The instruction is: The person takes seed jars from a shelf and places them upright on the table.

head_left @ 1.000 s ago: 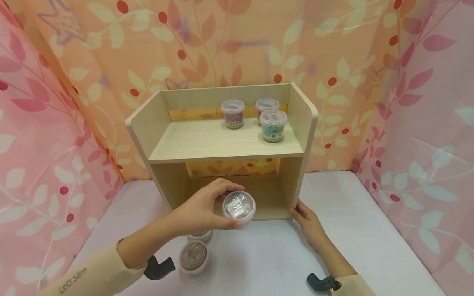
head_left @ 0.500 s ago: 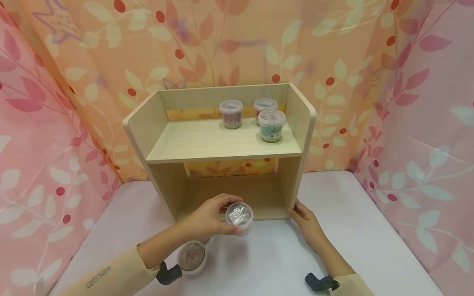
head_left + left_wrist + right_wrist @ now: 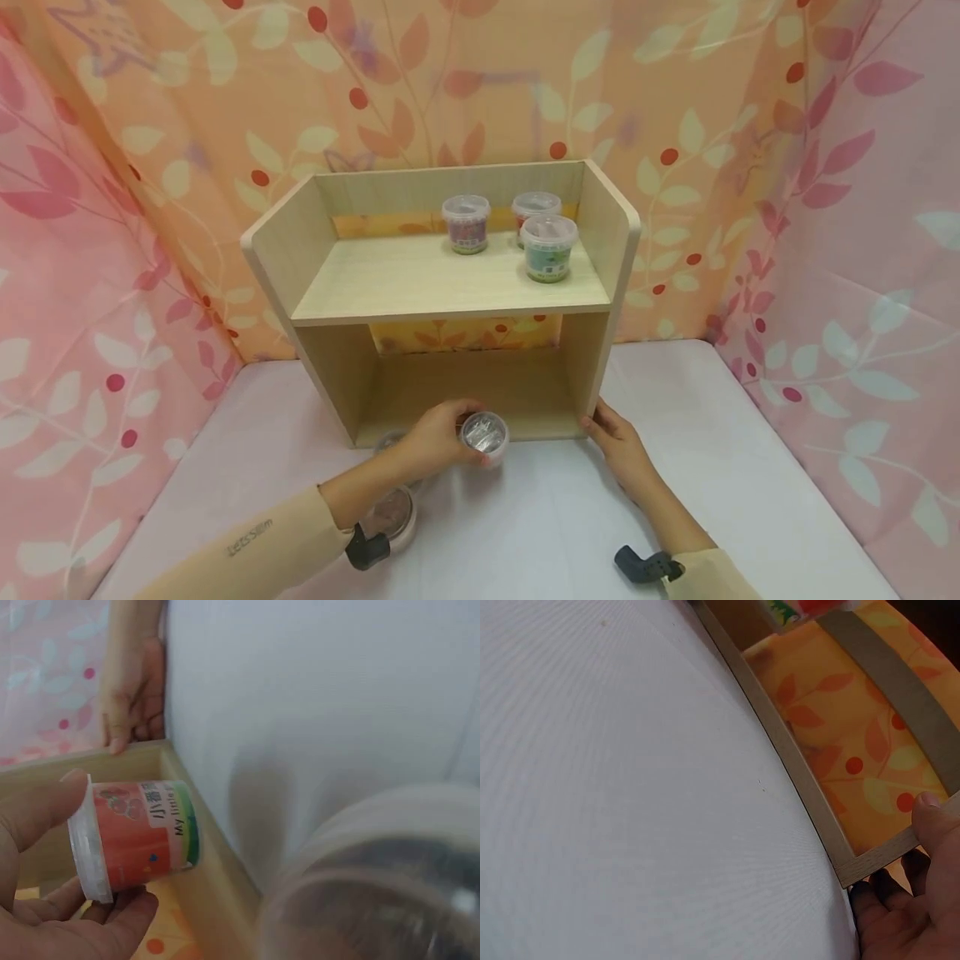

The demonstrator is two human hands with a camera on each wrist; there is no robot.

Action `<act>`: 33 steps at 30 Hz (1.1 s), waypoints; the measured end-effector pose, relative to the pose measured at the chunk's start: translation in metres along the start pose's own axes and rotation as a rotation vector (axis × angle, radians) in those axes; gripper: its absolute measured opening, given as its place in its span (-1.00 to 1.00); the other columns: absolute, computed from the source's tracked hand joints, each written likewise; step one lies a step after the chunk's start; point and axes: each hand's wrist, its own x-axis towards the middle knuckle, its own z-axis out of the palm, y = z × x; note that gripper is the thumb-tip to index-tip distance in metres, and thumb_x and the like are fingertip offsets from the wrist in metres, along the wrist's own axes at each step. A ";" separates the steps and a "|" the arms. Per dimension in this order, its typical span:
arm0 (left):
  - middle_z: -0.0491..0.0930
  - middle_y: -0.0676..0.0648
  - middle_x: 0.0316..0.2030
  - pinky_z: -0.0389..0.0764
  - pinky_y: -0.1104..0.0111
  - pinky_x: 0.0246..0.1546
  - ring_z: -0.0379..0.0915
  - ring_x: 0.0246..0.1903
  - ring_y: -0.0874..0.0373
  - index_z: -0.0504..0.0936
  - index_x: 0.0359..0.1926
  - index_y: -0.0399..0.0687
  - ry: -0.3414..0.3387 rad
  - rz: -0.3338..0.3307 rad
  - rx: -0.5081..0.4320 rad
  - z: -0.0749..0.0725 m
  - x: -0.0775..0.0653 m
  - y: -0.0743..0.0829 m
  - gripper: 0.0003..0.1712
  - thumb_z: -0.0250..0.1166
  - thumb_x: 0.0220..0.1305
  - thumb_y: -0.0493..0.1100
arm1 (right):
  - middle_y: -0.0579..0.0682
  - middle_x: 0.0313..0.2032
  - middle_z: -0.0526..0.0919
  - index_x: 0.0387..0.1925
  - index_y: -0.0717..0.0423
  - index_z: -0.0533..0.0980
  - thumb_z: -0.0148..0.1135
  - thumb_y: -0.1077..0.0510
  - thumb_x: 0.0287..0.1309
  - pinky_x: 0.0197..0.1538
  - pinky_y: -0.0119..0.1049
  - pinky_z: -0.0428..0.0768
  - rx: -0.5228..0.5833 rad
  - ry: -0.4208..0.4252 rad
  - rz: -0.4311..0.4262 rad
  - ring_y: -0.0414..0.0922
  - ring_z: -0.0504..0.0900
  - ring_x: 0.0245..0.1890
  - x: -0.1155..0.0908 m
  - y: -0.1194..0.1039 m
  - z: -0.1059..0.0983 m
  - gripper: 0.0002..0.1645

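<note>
My left hand (image 3: 435,439) holds a small clear-lidded plastic tub (image 3: 484,435) by its lid end, low in front of the lower compartment of a pale wooden shelf (image 3: 442,287). In the left wrist view this tub (image 3: 142,832) shows a red label with small tomatoes and a green band, and it lies tilted between thumb and fingers. My right hand (image 3: 624,454) grips the bottom front of the shelf's right side panel. The right wrist view shows the thumb of that hand (image 3: 911,907) on one side of the panel and the fingers on the other.
On the upper board stand three tubs: purple (image 3: 467,227), red (image 3: 523,225) and teal (image 3: 547,252). Under my left forearm, a brownish-topped tub (image 3: 393,512) and another, partly hidden tub (image 3: 387,439) stand on the white table (image 3: 540,533). Patterned cloth (image 3: 480,92) closes off the back and sides.
My left hand has brought the red-labelled tub down and slightly right, in front of the lower compartment. The right hand keeps its grip on the side panel. The view shifts slightly.
</note>
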 end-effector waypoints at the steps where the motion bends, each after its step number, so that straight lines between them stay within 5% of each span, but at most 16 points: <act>1: 0.67 -0.07 0.04 0.62 0.09 0.11 0.59 0.04 0.02 0.59 0.21 -0.19 -0.004 -0.008 0.015 0.002 0.001 -0.002 -0.17 0.71 -0.17 -0.22 | 0.17 0.53 0.22 0.59 0.05 0.13 0.17 -0.03 0.48 0.27 -0.66 0.28 -0.001 -0.003 -0.003 0.13 0.12 0.56 -0.001 0.000 0.000 -0.20; 11: 0.68 -0.13 0.05 0.57 0.06 0.18 0.57 0.08 0.00 0.57 0.23 -0.24 -0.018 -0.097 0.041 0.008 0.009 -0.009 -0.11 0.72 -0.20 -0.22 | 0.18 0.53 0.22 0.59 0.06 0.14 0.16 0.00 0.50 0.27 -0.67 0.28 0.001 -0.002 -0.008 0.12 0.12 0.56 0.001 -0.001 0.000 -0.22; 33: 0.61 -0.23 0.16 0.50 0.00 0.28 0.52 0.19 -0.14 0.52 0.26 -0.32 -0.017 -0.097 0.079 0.011 0.010 -0.021 -0.04 0.74 -0.22 -0.22 | 0.17 0.54 0.19 0.59 0.08 0.12 0.16 0.04 0.50 0.21 -0.73 0.30 0.009 -0.001 0.005 0.10 0.13 0.55 -0.001 0.002 0.001 -0.22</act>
